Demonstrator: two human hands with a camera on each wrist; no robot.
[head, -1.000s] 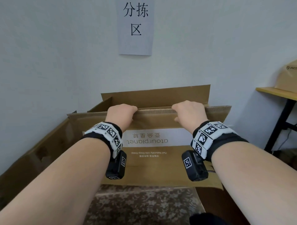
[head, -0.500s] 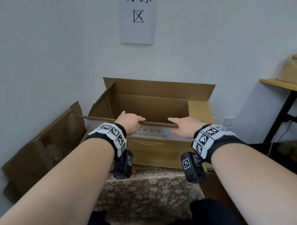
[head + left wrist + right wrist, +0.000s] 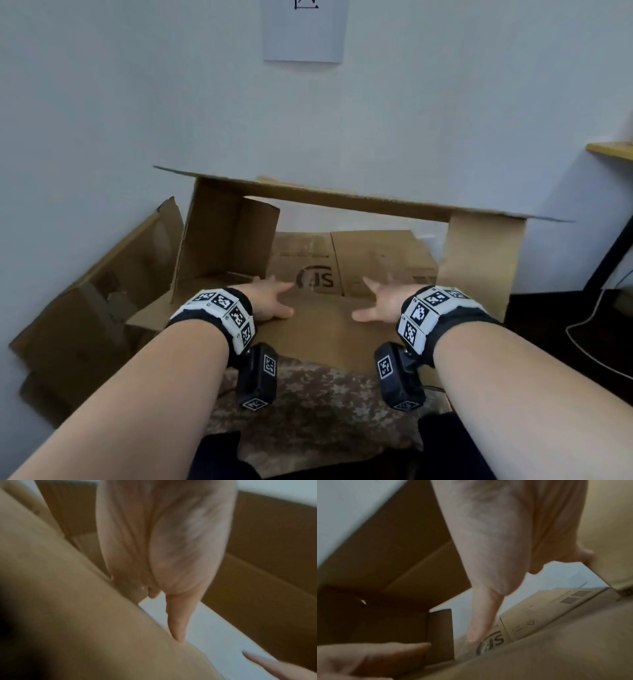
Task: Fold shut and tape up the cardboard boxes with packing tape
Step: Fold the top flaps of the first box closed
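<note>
A large brown cardboard box [image 3: 342, 200] lies on its side with its opening toward me, its side flaps [image 3: 222, 240] standing out left and right. Through it I see a second box with a round logo [image 3: 376, 260] behind. My left hand [image 3: 270, 301] and right hand [image 3: 380, 303] lie flat with fingers spread on the box's lower panel [image 3: 322, 329], a hand's width apart. In the left wrist view my left hand's thumb [image 3: 176, 628] touches the cardboard. The right wrist view shows my right hand [image 3: 505, 540] over the logo box [image 3: 539, 615]. No tape is in view.
Flattened cardboard [image 3: 96, 308] leans against the wall at the left. A floral cloth [image 3: 308, 404] covers the surface under the box. A paper sign [image 3: 303, 31] hangs on the wall. At the right stand a wooden shelf [image 3: 609, 150] on a black leg and a loose cable [image 3: 589, 322].
The box has gone from upright to lying on its side, opening toward me. Both hands let go of the near flap's edge and now lie flat on the lower panel.
</note>
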